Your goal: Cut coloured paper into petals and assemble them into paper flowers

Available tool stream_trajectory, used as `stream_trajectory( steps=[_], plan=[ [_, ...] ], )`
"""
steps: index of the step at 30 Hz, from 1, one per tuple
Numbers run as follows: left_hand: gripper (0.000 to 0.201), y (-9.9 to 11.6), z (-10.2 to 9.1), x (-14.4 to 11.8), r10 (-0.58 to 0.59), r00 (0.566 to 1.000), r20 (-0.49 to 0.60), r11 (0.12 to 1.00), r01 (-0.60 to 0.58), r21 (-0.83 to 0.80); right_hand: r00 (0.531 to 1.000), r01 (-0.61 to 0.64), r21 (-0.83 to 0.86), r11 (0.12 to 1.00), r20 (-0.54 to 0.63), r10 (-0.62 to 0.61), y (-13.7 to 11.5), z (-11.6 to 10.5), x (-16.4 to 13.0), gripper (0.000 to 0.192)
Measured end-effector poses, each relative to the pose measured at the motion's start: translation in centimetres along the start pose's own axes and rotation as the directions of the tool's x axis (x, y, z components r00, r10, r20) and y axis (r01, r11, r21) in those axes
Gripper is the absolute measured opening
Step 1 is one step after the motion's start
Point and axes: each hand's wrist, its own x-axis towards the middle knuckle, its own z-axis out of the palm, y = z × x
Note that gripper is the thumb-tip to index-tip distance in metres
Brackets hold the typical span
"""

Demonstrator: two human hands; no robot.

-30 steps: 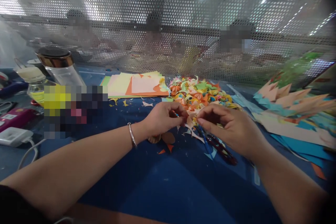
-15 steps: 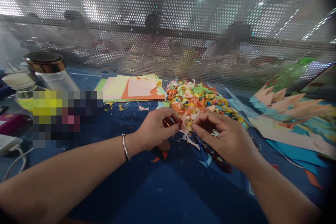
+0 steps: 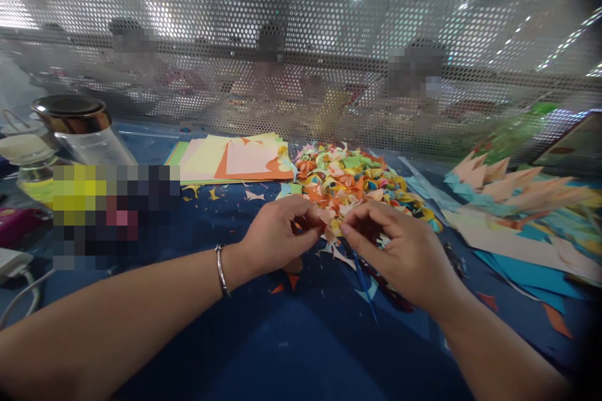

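Note:
Thumb and fingers of my left hand (image 3: 286, 232) pinch the left side of a small pale pink and yellow paper piece (image 3: 333, 225), which looks like a folded flower. On its other side my right hand (image 3: 399, 247) pinches too, its thumb against a finger. A thin blue stick (image 3: 362, 282) slants down from below the right thumb; whether the hand touches it is unclear. Dark scissor-like handles (image 3: 397, 297) are partly hidden under the right hand. Just beyond the fingers rises a heap of colourful folded paper pieces (image 3: 348, 175).
Paper sheets (image 3: 202, 160) are stacked behind my left hand. Folded pointed paper shapes (image 3: 512, 182) and blue sheets (image 3: 531, 272) lie at right. A lidded jar (image 3: 89, 131) and a bottle (image 3: 32, 166) stand left. A perforated metal screen (image 3: 301, 94) closes the back, people behind it.
Both hands keep their pinch on the paper piece, with only a slight shift of the fingers. The whole view has moved a little.

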Motion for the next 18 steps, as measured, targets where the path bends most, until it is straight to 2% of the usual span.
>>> stream_trajectory(
  steps=[18],
  plan=[
    [0.014, 0.19, 0.04, -0.21, 0.135, 0.990, -0.039, 0.978, -0.127, 0.165, 0.999, -0.011, -0.055, 0.998, 0.037, 0.013, 0.41, 0.44, -0.27, 0.015]
  ],
)
